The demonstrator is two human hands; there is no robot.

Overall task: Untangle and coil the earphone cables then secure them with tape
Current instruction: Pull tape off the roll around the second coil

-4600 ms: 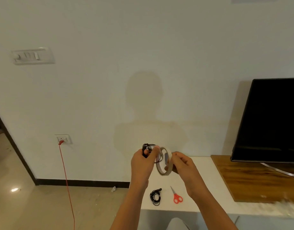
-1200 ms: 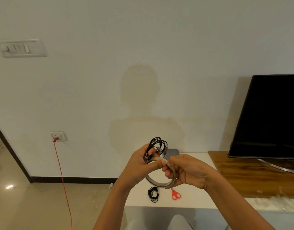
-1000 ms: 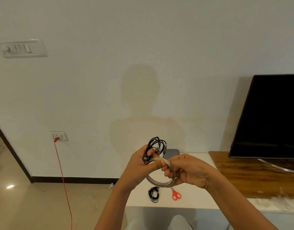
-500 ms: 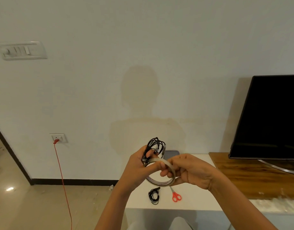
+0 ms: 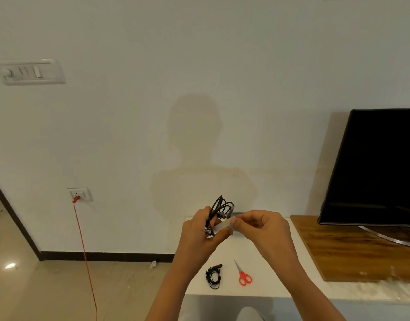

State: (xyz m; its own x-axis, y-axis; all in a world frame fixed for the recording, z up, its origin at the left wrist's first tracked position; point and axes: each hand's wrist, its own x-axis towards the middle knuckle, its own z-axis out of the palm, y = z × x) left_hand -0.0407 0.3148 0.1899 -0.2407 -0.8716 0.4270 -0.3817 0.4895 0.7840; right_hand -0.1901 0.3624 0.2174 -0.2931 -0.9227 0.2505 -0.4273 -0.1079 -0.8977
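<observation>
— So, where's the coil?

— Lower middle of the frame, in my left hand (image 5: pixel 198 230). The fingers curl round the coil (image 5: pixel 220 206), and its black loops stick up above my knuckles, with an earbud showing near my thumb.

— And the other hand?

— My right hand (image 5: pixel 261 224) is close beside the left, at about the same height. Thumb and forefinger pinch one end of a pale tape strip (image 5: pixel 222 225). The other end sits at my left thumb, against the coil, so the strip runs straight between the two hands.

— What's under them?

— Below my hands is the white table (image 5: pixel 268 258). A second coil (image 5: pixel 213 276) lies flat near its front edge, and red scissors (image 5: pixel 244 275) lie just right of it, not touching.

— Anything else?

— At the right edge of the frame a dark TV (image 5: pixel 380 167) stands on a wood board (image 5: pixel 352 246). At lower left a red cord (image 5: pixel 85 251) hangs from a wall socket (image 5: pixel 80 194).
</observation>
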